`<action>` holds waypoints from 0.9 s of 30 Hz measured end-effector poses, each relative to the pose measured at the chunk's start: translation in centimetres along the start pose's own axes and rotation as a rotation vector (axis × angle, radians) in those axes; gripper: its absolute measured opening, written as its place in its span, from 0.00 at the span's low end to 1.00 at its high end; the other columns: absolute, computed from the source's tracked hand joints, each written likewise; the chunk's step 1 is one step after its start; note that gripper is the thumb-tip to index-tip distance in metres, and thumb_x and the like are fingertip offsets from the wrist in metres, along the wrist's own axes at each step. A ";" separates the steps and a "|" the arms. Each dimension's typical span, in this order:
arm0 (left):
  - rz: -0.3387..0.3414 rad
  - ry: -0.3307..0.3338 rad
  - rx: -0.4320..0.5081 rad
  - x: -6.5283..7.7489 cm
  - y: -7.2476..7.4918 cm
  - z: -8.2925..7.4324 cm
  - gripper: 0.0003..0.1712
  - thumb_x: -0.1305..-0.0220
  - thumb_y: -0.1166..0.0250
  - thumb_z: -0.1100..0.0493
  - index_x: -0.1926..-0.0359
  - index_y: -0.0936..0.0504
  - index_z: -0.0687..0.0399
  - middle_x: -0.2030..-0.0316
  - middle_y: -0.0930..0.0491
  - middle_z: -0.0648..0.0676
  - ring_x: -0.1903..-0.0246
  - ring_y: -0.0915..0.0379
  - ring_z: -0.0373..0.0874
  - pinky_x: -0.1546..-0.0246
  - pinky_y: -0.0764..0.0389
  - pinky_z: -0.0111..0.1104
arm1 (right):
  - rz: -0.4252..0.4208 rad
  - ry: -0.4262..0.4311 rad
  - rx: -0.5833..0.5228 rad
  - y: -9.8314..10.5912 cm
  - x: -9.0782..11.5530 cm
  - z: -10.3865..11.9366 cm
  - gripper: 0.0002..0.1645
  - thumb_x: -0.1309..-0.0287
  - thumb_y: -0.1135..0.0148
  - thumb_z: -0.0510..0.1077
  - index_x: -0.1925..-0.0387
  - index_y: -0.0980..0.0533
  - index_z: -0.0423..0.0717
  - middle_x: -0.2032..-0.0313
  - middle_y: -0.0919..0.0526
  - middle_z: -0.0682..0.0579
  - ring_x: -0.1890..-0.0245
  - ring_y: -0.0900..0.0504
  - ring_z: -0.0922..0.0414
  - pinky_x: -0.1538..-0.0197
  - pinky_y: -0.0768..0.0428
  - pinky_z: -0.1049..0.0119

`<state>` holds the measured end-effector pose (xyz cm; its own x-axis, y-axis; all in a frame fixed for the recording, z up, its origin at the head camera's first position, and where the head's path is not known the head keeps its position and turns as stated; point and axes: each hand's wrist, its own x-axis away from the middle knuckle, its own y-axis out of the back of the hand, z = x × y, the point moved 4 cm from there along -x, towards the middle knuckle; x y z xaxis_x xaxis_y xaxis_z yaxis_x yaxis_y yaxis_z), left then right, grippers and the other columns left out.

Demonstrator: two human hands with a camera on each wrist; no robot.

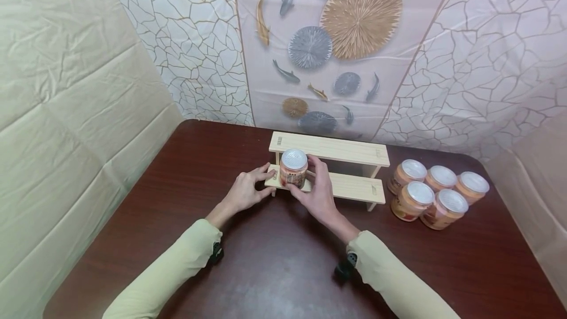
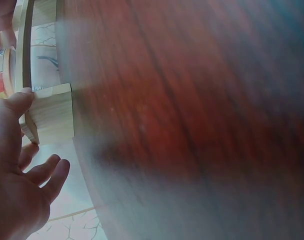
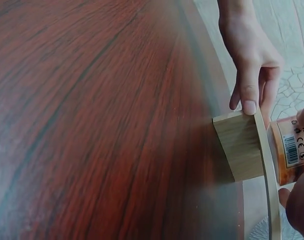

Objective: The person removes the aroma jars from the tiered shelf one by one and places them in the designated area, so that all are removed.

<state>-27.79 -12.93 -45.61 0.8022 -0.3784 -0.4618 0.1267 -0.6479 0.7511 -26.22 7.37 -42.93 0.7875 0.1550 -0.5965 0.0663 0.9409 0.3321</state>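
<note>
A two-step wooden shelf (image 1: pixel 354 187) stands at the back of the table. On the left part of its lower step is a can (image 1: pixel 294 169) with a silver lid and a printed orange label. My right hand (image 1: pixel 320 193) grips this can, thumb at the front and fingers round its right side. My left hand (image 1: pixel 243 188) pinches the left end of the lower step, thumb on the front edge, as the left wrist view also shows. In the right wrist view the can's barcode (image 3: pixel 291 149) faces out just above the board.
Several matching cans (image 1: pixel 418 193) with silver lids stand grouped to the right of the shelf. The upper step (image 1: pixel 328 147) rises behind the lower one. A patterned cloth (image 1: pixel 310 53) hangs behind the dark red-brown table (image 1: pixel 274 270).
</note>
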 end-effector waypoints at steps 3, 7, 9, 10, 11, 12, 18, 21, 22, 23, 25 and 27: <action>0.006 0.001 0.000 0.0 0.0 0.0 0.27 0.44 0.23 0.57 0.43 0.16 0.59 0.39 0.24 0.64 0.45 0.23 0.59 0.50 0.21 0.48 | 0.001 0.012 0.008 -0.1 -0.1 0.1 0.52 0.58 0.19 0.33 0.33 0.38 0.34 0.45 0.32 0.36 0.47 0.25 0.45 0.48 0.20 0.57; 0.010 0.003 -0.002 0.0 -0.1 0.0 0.27 0.44 0.24 0.58 0.43 0.16 0.59 0.39 0.24 0.64 0.46 0.23 0.59 0.51 0.21 0.48 | -0.003 0.041 0.065 -0.3 -0.2 0.4 0.53 0.58 0.18 0.35 0.33 0.38 0.33 0.45 0.31 0.35 0.47 0.25 0.44 0.49 0.20 0.54; 0.010 0.003 -0.002 0.0 0.0 0.0 0.27 0.44 0.24 0.58 0.43 0.16 0.59 0.39 0.24 0.64 0.46 0.23 0.59 0.50 0.21 0.48 | -0.002 0.042 0.088 -0.3 -0.3 0.5 0.52 0.58 0.18 0.35 0.33 0.38 0.34 0.46 0.30 0.36 0.47 0.25 0.44 0.49 0.21 0.54; 0.010 0.005 -0.002 0.0 0.0 0.1 0.27 0.44 0.24 0.58 0.43 0.16 0.59 0.39 0.24 0.64 0.46 0.23 0.59 0.50 0.21 0.48 | -0.003 0.041 0.100 -0.3 -0.3 0.5 0.52 0.58 0.18 0.36 0.33 0.38 0.34 0.46 0.30 0.36 0.47 0.25 0.45 0.49 0.21 0.54; 0.010 0.006 -0.003 0.0 0.0 0.1 0.26 0.44 0.24 0.58 0.43 0.16 0.58 0.39 0.24 0.64 0.45 0.23 0.59 0.50 0.21 0.48 | -0.004 0.038 0.104 -0.3 -0.4 0.5 0.52 0.58 0.18 0.36 0.33 0.37 0.35 0.46 0.30 0.37 0.48 0.25 0.45 0.49 0.21 0.54; 0.010 0.007 -0.004 -0.1 0.0 0.1 0.26 0.44 0.24 0.58 0.43 0.16 0.58 0.39 0.24 0.64 0.45 0.23 0.59 0.50 0.21 0.48 | -0.004 0.034 0.099 -0.4 -0.4 0.6 0.51 0.57 0.19 0.36 0.33 0.37 0.36 0.46 0.30 0.37 0.48 0.25 0.45 0.49 0.21 0.54; 0.016 0.001 -0.009 -0.1 0.1 -0.1 0.27 0.43 0.24 0.58 0.43 0.16 0.59 0.39 0.24 0.65 0.45 0.23 0.59 0.50 0.21 0.48 | -0.010 0.027 0.088 -0.4 -0.5 0.6 0.50 0.57 0.20 0.36 0.34 0.36 0.36 0.45 0.29 0.37 0.48 0.25 0.45 0.50 0.21 0.53; 0.023 0.005 -0.007 -0.1 0.1 -0.1 0.27 0.43 0.24 0.58 0.43 0.16 0.59 0.39 0.25 0.65 0.45 0.23 0.59 0.50 0.21 0.48 | -0.015 0.026 0.089 -0.3 -0.5 0.6 0.50 0.58 0.20 0.35 0.34 0.36 0.35 0.45 0.29 0.38 0.48 0.25 0.46 0.50 0.21 0.54; 0.024 0.005 -0.006 -0.1 0.1 -0.2 0.27 0.43 0.24 0.58 0.43 0.16 0.59 0.39 0.25 0.65 0.45 0.23 0.59 0.50 0.21 0.48 | -0.018 0.028 0.094 -0.3 -0.5 0.6 0.50 0.58 0.19 0.36 0.34 0.36 0.35 0.45 0.29 0.38 0.48 0.25 0.46 0.50 0.21 0.54; 0.024 0.008 -0.006 -0.1 0.1 -0.1 0.27 0.43 0.24 0.58 0.43 0.16 0.59 0.39 0.25 0.65 0.45 0.23 0.59 0.49 0.21 0.48 | -0.021 0.032 0.099 -0.3 -0.5 0.6 0.50 0.58 0.19 0.36 0.34 0.36 0.35 0.45 0.28 0.38 0.48 0.25 0.46 0.50 0.22 0.54; 0.024 0.011 -0.007 -0.1 0.0 -0.1 0.27 0.43 0.24 0.57 0.43 0.16 0.59 0.39 0.25 0.64 0.45 0.23 0.59 0.49 0.21 0.47 | -0.030 0.041 0.106 -0.3 -0.5 0.6 0.50 0.59 0.19 0.37 0.34 0.36 0.35 0.45 0.28 0.38 0.49 0.25 0.46 0.49 0.22 0.53; 0.023 0.015 -0.009 -0.1 0.0 0.0 0.27 0.43 0.24 0.57 0.43 0.16 0.58 0.39 0.25 0.64 0.45 0.23 0.59 0.49 0.21 0.47 | -0.035 0.049 0.107 -0.3 -0.5 0.5 0.50 0.59 0.19 0.37 0.35 0.35 0.34 0.46 0.28 0.38 0.49 0.25 0.46 0.49 0.23 0.52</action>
<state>-27.87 -12.88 -45.56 0.8136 -0.3833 -0.4372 0.1131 -0.6332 0.7656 -26.29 6.84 -42.34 0.7531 0.1395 -0.6430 0.1602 0.9090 0.3848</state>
